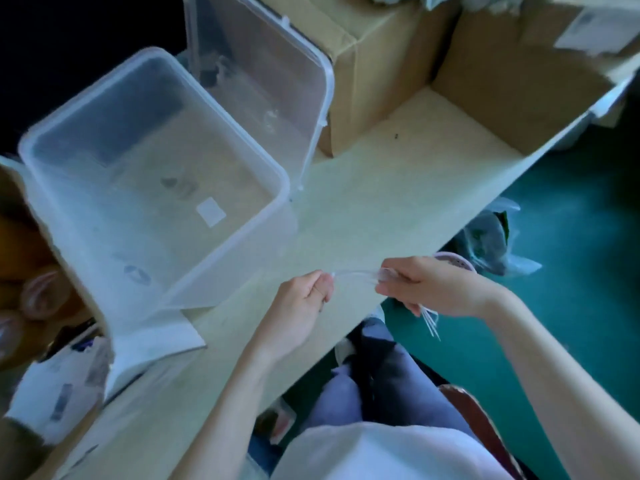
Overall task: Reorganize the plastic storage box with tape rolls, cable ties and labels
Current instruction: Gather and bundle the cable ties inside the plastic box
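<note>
Cable ties (356, 274): clear bundle held above near edge of surface (398, 188). Right hand (433, 285) fingers clamped on bundle; ends hang below fist. Left hand (304, 303) fingers pinch opposite end. Storage box (156, 188): open, near left edge; lid (263, 74) upright behind it.

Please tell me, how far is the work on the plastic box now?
Done: the plastic box looks emptied, only a white label on its bottom; the lid is off, standing behind it. In hand: left hand and right hand hold a bundle of cable ties. Left: nothing is packed back yet.
</note>
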The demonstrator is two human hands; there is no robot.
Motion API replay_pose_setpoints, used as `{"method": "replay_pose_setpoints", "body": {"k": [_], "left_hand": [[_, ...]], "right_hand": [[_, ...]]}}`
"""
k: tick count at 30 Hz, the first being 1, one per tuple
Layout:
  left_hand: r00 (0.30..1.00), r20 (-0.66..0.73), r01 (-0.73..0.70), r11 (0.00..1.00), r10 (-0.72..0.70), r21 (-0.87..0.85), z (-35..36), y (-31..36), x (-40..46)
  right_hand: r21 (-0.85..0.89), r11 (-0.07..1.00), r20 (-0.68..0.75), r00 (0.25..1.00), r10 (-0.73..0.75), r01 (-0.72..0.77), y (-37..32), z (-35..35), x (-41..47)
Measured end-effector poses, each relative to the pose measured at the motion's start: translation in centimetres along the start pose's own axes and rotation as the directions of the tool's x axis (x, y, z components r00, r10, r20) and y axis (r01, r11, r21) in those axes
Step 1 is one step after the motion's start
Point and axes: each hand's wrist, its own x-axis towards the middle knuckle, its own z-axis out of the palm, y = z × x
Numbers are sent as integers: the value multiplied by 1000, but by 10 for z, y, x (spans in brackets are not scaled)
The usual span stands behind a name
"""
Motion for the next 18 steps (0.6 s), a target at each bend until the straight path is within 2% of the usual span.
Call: {"method": "replay_pose_setpoints", "body": {"k": [4,7,10,13,18], "left_hand": [[993,117,21,998,-27,53,38,3,20],[979,199,28,994,-47,101,70,9,35],[961,266,49,992,-80,120,104,15,53],[939,314,100,986,-137,132,137,14,73],[902,359,197,968,-241,156,197,11,110]], "right_hand": [[80,987,-60,988,142,-137,52,9,-21],[316,936,-159,964,213,-155,95,18,-35],[516,846,-205,939,276,-136,131,22,-49],[694,709,-177,926,333,-123,170,25,-62],[852,520,-145,931,336,-55,235,21,-74]]}}
